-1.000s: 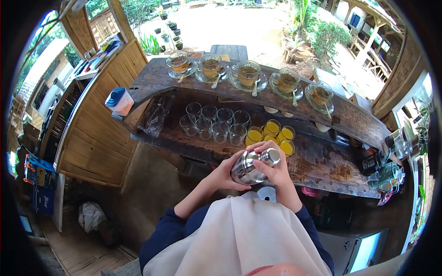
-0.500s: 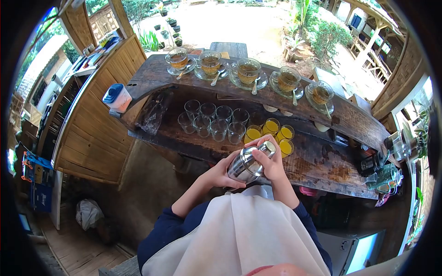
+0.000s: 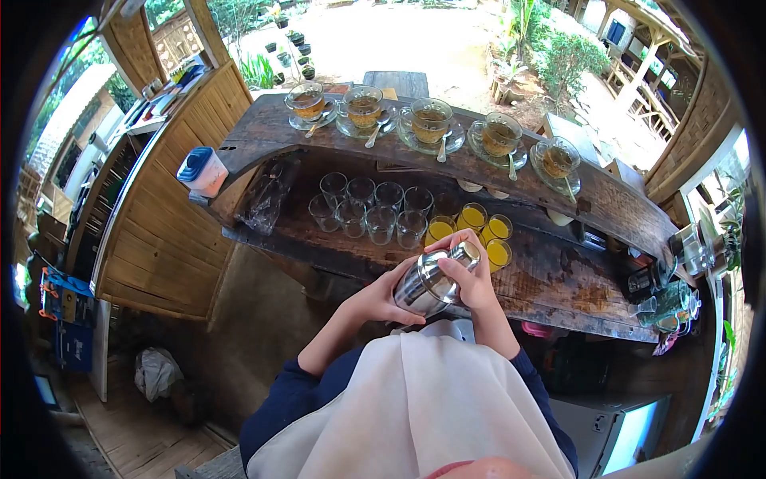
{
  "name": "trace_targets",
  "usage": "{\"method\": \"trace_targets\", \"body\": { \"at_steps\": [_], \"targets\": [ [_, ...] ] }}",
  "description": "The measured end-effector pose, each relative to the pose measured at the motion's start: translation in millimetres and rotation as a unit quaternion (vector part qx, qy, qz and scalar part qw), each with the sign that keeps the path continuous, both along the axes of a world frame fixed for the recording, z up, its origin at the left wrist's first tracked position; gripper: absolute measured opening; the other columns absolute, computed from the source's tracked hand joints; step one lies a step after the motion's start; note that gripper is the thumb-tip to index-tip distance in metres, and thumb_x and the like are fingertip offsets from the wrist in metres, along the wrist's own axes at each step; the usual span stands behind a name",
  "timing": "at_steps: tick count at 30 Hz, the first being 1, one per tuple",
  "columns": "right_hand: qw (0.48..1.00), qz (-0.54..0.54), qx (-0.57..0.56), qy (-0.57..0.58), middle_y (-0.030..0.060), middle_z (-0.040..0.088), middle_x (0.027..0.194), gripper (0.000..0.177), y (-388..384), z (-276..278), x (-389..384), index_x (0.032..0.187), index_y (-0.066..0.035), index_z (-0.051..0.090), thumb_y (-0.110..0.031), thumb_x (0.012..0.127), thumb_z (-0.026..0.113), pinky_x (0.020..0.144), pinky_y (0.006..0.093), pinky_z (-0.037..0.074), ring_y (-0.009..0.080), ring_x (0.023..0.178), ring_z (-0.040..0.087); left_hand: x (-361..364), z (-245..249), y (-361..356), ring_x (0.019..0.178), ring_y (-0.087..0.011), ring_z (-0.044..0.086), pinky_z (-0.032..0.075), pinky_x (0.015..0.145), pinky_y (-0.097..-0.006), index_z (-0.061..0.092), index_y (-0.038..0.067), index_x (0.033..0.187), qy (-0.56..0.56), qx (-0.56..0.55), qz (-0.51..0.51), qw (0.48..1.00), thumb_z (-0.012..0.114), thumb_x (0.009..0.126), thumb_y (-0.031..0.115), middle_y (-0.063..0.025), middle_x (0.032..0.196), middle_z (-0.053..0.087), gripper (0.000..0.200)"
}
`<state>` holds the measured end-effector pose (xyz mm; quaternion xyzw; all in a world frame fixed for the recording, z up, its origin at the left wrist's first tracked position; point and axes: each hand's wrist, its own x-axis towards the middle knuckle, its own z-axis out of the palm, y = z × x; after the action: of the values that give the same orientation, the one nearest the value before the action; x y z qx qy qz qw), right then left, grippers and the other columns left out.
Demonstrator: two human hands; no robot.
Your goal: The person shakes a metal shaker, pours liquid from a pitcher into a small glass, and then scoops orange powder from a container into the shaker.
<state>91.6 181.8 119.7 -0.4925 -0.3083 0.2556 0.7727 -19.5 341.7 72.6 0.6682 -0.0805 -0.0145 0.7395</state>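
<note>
"While the left hand (image 3: pixel 377 298) is gripping the body of a metal shaker (image 3: pixel 420 290), what is the right hand (image 3: pixel 476 281) doing?"

"It is clasping the shaker's upper part, the thumb lying just below the cap (image 3: pixel 465 254) and the fingers curling around the far side."

"Where is the shaker resting?"

"It is tilting between both palms, cap pointing up and to the right. A person's pale cloth (image 3: pixel 391 391) is draping just on the near side of it."

"And beyond?"

"Just past the shaker, several glasses of yellow drink (image 3: pixel 472 216) are standing close together on a dark wooden counter (image 3: pixel 550 279). Beyond it and to its left, eight see-through tumblers (image 3: pixel 381 227) are lining up in two rows."

"Farther out?"

"Well beyond the shaker, five glass cups (image 3: pixel 431 121) of amber drink are sitting on saucers (image 3: pixel 457 142) with spoons (image 3: pixel 442 151), along a raised ledge (image 3: pixel 254 124). Well to its left, a blue-lidded tub (image 3: pixel 203 172) is perching at the ledge's end."
</note>
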Motion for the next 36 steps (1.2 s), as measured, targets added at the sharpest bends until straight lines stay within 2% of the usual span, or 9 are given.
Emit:
{"method": "trace_targets", "body": {
  "at_steps": [13, 21, 23, 26, 28, 30, 32, 34, 36],
  "targets": [
    [1.0, 0.014, -0.013, -0.019, 0.0137, 0.06, 0.096, 0.027, -3.1, 5.3, 2.2, 0.091, -0.006, 0.045, -0.009, 0.078, 0.069, 0.085, 0.0331, 0.047, 0.0202, 0.097, 0.059, 0.4, 17.3, 5.1, 0.118, -0.0179, 0.047, 0.036, 0.102, -0.032, 0.025, 0.003, 0.141, 0.009, 0.035, -0.053, 0.998, 0.088, 0.06, 0.012, -0.0107, 0.126, 0.05, 0.103],
    [0.999, 0.019, -0.013, -0.043, 0.0145, 0.061, 0.095, 0.029, -11.1, -1.2, 7.0, 0.09, -0.006, 0.046, -0.017, 0.076, 0.069, 0.085, 0.0336, 0.047, 0.0204, 0.095, 0.06, 1.0, 23.2, 2.2, 0.116, -0.0208, 0.05, 0.038, 0.101, -0.0328, 0.023, 0.0, 0.142, 0.021, 0.099, -0.072, 0.992, 0.088, 0.061, 0.018, -0.0145, 0.124, 0.052, 0.106],
    [1.0, 0.015, -0.014, -0.023, 0.0156, 0.062, 0.097, 0.029, -13.0, -1.1, 5.1, 0.091, -0.006, 0.046, -0.017, 0.076, 0.069, 0.085, 0.0337, 0.047, 0.0205, 0.095, 0.06, 2.1, 19.6, 2.4, 0.106, -0.0238, 0.059, 0.043, 0.095, -0.0326, 0.026, 0.001, 0.141, -0.027, 0.132, -0.047, 0.99, 0.087, 0.061, 0.026, -0.0167, 0.116, 0.059, 0.104],
    [1.0, 0.022, -0.007, 0.019, 0.0187, 0.062, 0.102, 0.028, -11.2, -3.2, 2.4, 0.093, -0.006, 0.047, -0.015, 0.078, 0.069, 0.086, 0.0339, 0.047, 0.021, 0.097, 0.06, 3.0, 21.1, 1.9, 0.106, -0.0257, 0.06, 0.045, 0.093, -0.0329, 0.031, 0.0, 0.139, -0.066, 0.148, -0.007, 0.987, 0.087, 0.059, 0.029, -0.0176, 0.115, 0.059, 0.102],
    [0.993, -0.024, 0.018, 0.111, 0.0184, 0.062, 0.105, 0.026, -5.4, -0.8, -3.5, 0.097, -0.006, 0.05, -0.012, 0.08, 0.068, 0.086, 0.0336, 0.048, 0.0213, 0.098, 0.059, 3.9, 21.3, 2.6, 0.106, -0.0269, 0.06, 0.046, 0.092, -0.0337, 0.033, 0.0, 0.138, -0.082, 0.176, 0.036, 0.98, 0.087, 0.058, 0.029, -0.0182, 0.117, 0.059, 0.101],
    [0.993, -0.047, 0.01, 0.105, 0.0183, 0.061, 0.109, 0.023, -2.1, -0.3, -4.7, 0.098, -0.005, 0.054, -0.009, 0.081, 0.068, 0.087, 0.034, 0.048, 0.0218, 0.1, 0.059, 2.4, 24.1, 3.3, 0.107, -0.0281, 0.061, 0.046, 0.092, -0.0346, 0.036, -0.001, 0.137, -0.094, 0.204, 0.078, 0.971, 0.087, 0.056, 0.03, -0.0189, 0.118, 0.059, 0.1],
    [0.991, -0.077, 0.017, 0.108, 0.0182, 0.061, 0.109, 0.02, 1.7, 2.6, -6.1, 0.096, -0.003, 0.057, -0.008, 0.081, 0.068, 0.088, 0.0344, 0.048, 0.0224, 0.101, 0.059, 0.1, 35.8, 3.2, 0.111, -0.023, 0.058, 0.043, 0.096, -0.0344, 0.038, 0.001, 0.136, -0.081, 0.306, 0.137, 0.939, 0.087, 0.054, 0.024, -0.0165, 0.121, 0.058, 0.099],
    [0.989, -0.077, 0.032, 0.123, 0.0182, 0.062, 0.106, 0.019, 4.9, 6.6, -10.1, 0.094, -0.002, 0.057, -0.005, 0.079, 0.068, 0.089, 0.0349, 0.047, 0.023, 0.101, 0.059, 1.2, 33.5, 3.7, 0.111, -0.0236, 0.057, 0.042, 0.097, -0.0342, 0.039, 0.0, 0.136, -0.084, 0.307, 0.142, 0.937, 0.087, 0.053, 0.024, -0.0172, 0.121, 0.057, 0.099],
    [0.991, -0.086, 0.08, 0.064, 0.0171, 0.063, 0.1, 0.019, 6.7, 9.2, -12.7, 0.094, -0.001, 0.057, -0.002, 0.077, 0.066, 0.089, 0.036, 0.047, 0.0237, 0.101, 0.059, 3.9, 29.7, 1.5, 0.114, -0.0235, 0.055, 0.041, 0.098, -0.0344, 0.038, -0.001, 0.136, -0.139, 0.226, 0.119, 0.957, 0.088, 0.053, 0.023, -0.017, 0.123, 0.055, 0.099]
  ]
}}
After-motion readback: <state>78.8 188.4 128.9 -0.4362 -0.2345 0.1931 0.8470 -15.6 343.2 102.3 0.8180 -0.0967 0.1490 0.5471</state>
